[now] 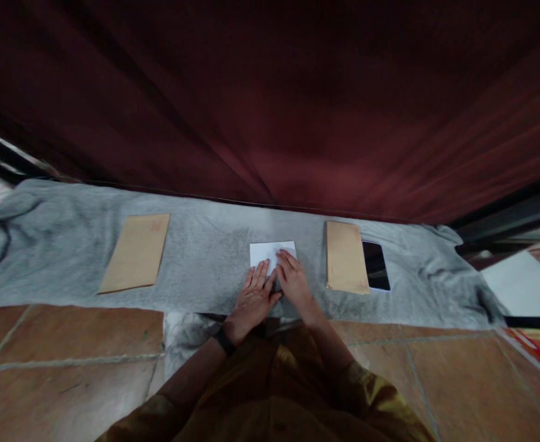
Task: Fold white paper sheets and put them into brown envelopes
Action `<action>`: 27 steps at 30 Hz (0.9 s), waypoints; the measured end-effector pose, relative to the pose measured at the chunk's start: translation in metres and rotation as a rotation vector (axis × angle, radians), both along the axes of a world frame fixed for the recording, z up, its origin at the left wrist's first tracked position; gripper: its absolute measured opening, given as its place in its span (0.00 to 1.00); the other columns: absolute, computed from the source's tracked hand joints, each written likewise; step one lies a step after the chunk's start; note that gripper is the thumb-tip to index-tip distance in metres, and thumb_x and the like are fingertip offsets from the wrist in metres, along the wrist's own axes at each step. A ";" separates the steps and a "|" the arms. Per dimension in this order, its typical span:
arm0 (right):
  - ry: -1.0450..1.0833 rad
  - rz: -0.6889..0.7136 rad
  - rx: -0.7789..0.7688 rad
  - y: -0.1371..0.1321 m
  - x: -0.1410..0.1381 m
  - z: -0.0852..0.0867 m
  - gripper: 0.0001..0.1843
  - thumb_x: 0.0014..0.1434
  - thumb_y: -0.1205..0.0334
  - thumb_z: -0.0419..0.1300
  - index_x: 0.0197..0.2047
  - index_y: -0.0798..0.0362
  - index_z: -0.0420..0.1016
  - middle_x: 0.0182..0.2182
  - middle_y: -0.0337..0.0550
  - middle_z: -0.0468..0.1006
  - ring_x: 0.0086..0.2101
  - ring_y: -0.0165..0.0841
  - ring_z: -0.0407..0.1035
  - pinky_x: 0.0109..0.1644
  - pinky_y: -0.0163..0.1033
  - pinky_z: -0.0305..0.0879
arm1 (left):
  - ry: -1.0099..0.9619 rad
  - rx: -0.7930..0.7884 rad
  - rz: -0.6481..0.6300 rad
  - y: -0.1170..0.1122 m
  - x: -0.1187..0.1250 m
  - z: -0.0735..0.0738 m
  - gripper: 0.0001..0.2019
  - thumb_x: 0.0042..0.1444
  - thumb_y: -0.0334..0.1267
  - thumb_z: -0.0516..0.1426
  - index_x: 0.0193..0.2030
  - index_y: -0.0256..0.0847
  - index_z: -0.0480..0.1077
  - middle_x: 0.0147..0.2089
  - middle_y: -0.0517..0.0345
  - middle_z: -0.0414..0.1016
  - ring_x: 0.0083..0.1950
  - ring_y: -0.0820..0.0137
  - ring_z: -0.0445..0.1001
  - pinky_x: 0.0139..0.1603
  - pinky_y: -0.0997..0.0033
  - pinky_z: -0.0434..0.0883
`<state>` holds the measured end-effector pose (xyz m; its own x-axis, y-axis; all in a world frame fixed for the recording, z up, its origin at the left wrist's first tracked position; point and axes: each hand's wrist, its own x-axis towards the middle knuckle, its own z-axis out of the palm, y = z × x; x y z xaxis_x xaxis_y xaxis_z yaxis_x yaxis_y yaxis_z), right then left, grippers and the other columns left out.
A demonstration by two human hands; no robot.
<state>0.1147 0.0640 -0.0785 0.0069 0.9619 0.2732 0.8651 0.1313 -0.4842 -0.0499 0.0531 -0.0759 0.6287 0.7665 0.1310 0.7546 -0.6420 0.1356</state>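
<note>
A small sheet of white paper [263, 250] lies on the grey cloth, straight in front of me. My left hand [254, 296] rests flat on its lower part with the fingers spread, holding nothing. Over the right side of the sheet, my right hand [292, 281] touches the paper with slightly bent fingertips. The two hands are close together and cover the paper's near edge. To the right lies a stack of brown envelopes [347, 256], partly over a smartphone [376, 265] with a dark screen. Another brown envelope [136, 253], or a few of them, lies to the left.
The grey cloth [205, 258] covers a long, narrow surface. A dark red curtain [270, 123] hangs along its far side. Dark metal bars [513, 209] stand at the right end. Brown floor tiles [67, 344] show below.
</note>
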 end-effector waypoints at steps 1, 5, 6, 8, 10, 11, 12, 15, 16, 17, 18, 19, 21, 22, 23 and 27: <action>-0.026 0.047 -0.027 -0.002 -0.002 0.000 0.22 0.73 0.63 0.47 0.65 0.53 0.70 0.65 0.49 0.70 0.65 0.35 0.62 0.70 0.45 0.59 | -0.002 -0.005 -0.005 0.000 0.000 -0.001 0.33 0.68 0.47 0.52 0.75 0.34 0.53 0.79 0.38 0.46 0.79 0.55 0.45 0.77 0.47 0.51; -0.151 0.089 -0.099 -0.004 -0.005 -0.003 0.25 0.74 0.61 0.46 0.70 0.55 0.65 0.71 0.49 0.62 0.70 0.36 0.54 0.74 0.49 0.52 | -0.007 -0.021 -0.003 -0.003 0.001 -0.002 0.33 0.67 0.43 0.51 0.74 0.28 0.53 0.78 0.34 0.48 0.79 0.55 0.44 0.77 0.45 0.50; -0.177 0.085 -0.105 -0.004 -0.005 -0.004 0.26 0.74 0.61 0.46 0.71 0.55 0.63 0.72 0.49 0.60 0.71 0.37 0.52 0.74 0.50 0.51 | -0.008 -0.025 -0.003 -0.003 0.001 -0.002 0.33 0.66 0.41 0.51 0.74 0.27 0.52 0.78 0.33 0.48 0.79 0.55 0.45 0.77 0.45 0.50; -0.219 0.082 -0.105 -0.005 -0.006 -0.006 0.27 0.75 0.59 0.46 0.73 0.55 0.60 0.73 0.49 0.56 0.72 0.38 0.49 0.75 0.50 0.48 | -0.013 -0.030 -0.014 -0.005 0.000 -0.002 0.34 0.66 0.40 0.51 0.74 0.24 0.51 0.77 0.31 0.50 0.79 0.55 0.46 0.77 0.47 0.51; -0.249 0.078 -0.096 -0.006 -0.007 -0.008 0.28 0.75 0.57 0.46 0.74 0.55 0.57 0.74 0.50 0.53 0.72 0.40 0.47 0.75 0.51 0.47 | -0.014 -0.033 -0.024 -0.006 -0.002 0.000 0.35 0.66 0.41 0.51 0.74 0.22 0.50 0.77 0.30 0.50 0.79 0.54 0.47 0.78 0.48 0.50; -0.259 0.071 -0.091 -0.007 -0.008 -0.009 0.28 0.75 0.56 0.46 0.74 0.55 0.56 0.74 0.51 0.52 0.73 0.41 0.46 0.75 0.51 0.46 | -0.010 -0.034 -0.024 -0.007 -0.003 0.000 0.35 0.66 0.42 0.51 0.74 0.22 0.50 0.77 0.30 0.51 0.79 0.54 0.47 0.78 0.48 0.50; -0.267 0.063 -0.086 -0.008 -0.008 -0.010 0.29 0.75 0.55 0.46 0.75 0.54 0.56 0.74 0.51 0.52 0.73 0.42 0.46 0.75 0.52 0.45 | -0.004 -0.036 -0.018 -0.008 -0.004 0.001 0.36 0.66 0.43 0.51 0.74 0.22 0.50 0.77 0.31 0.51 0.79 0.54 0.47 0.78 0.48 0.49; -0.280 0.040 -0.076 -0.011 -0.009 -0.011 0.29 0.75 0.55 0.46 0.75 0.53 0.54 0.75 0.51 0.50 0.73 0.43 0.45 0.75 0.54 0.45 | 0.025 -0.044 0.018 -0.010 -0.007 0.002 0.38 0.66 0.49 0.52 0.75 0.23 0.50 0.77 0.32 0.50 0.79 0.54 0.45 0.78 0.49 0.48; -0.283 0.032 -0.073 -0.011 -0.010 -0.011 0.29 0.75 0.56 0.46 0.75 0.53 0.54 0.75 0.52 0.50 0.73 0.43 0.45 0.74 0.54 0.45 | 0.033 -0.047 0.027 -0.011 -0.009 0.002 0.39 0.66 0.51 0.52 0.74 0.23 0.50 0.77 0.31 0.50 0.79 0.53 0.44 0.78 0.50 0.48; -0.284 0.023 -0.072 -0.012 -0.010 -0.012 0.28 0.75 0.57 0.46 0.75 0.54 0.54 0.75 0.53 0.50 0.73 0.43 0.45 0.74 0.54 0.45 | 0.041 -0.050 0.031 -0.011 -0.010 0.003 0.40 0.66 0.53 0.53 0.74 0.22 0.51 0.77 0.31 0.49 0.79 0.52 0.44 0.78 0.50 0.48; -0.285 0.013 -0.071 -0.012 -0.011 -0.012 0.29 0.75 0.57 0.46 0.75 0.54 0.54 0.75 0.54 0.50 0.72 0.43 0.46 0.74 0.54 0.45 | 0.048 -0.052 0.033 -0.012 -0.012 0.003 0.41 0.66 0.54 0.53 0.74 0.22 0.51 0.77 0.30 0.49 0.79 0.52 0.44 0.78 0.49 0.47; -0.284 0.001 -0.069 -0.012 -0.012 -0.012 0.29 0.75 0.57 0.45 0.75 0.55 0.54 0.74 0.54 0.51 0.72 0.43 0.47 0.74 0.54 0.46 | 0.053 -0.053 0.034 -0.012 -0.013 0.004 0.42 0.65 0.56 0.53 0.74 0.21 0.51 0.77 0.29 0.49 0.79 0.51 0.44 0.78 0.49 0.48; -0.279 -0.021 -0.067 -0.012 -0.013 -0.013 0.29 0.75 0.57 0.45 0.75 0.56 0.54 0.74 0.56 0.52 0.72 0.43 0.48 0.74 0.55 0.47 | 0.062 -0.055 0.037 -0.013 -0.016 0.005 0.43 0.65 0.57 0.53 0.74 0.20 0.51 0.77 0.28 0.49 0.79 0.50 0.44 0.78 0.47 0.48; -0.277 -0.031 -0.065 -0.012 -0.014 -0.013 0.29 0.75 0.56 0.45 0.75 0.57 0.54 0.74 0.56 0.53 0.72 0.43 0.48 0.73 0.55 0.47 | 0.067 -0.057 0.039 -0.014 -0.017 0.006 0.44 0.65 0.58 0.53 0.74 0.20 0.51 0.77 0.27 0.49 0.79 0.49 0.44 0.78 0.47 0.48; -0.275 -0.040 -0.064 -0.012 -0.014 -0.013 0.29 0.75 0.56 0.44 0.75 0.58 0.55 0.73 0.57 0.54 0.72 0.43 0.48 0.73 0.55 0.47 | 0.072 -0.059 0.040 -0.014 -0.017 0.006 0.44 0.65 0.58 0.53 0.74 0.19 0.50 0.76 0.26 0.49 0.79 0.49 0.44 0.78 0.46 0.48; -0.267 -0.080 -0.059 -0.014 -0.014 -0.013 0.30 0.75 0.57 0.44 0.75 0.60 0.54 0.73 0.59 0.54 0.71 0.44 0.49 0.73 0.56 0.48 | 0.083 -0.070 0.063 -0.015 -0.016 0.007 0.46 0.64 0.58 0.54 0.74 0.18 0.49 0.76 0.23 0.47 0.79 0.47 0.44 0.77 0.45 0.47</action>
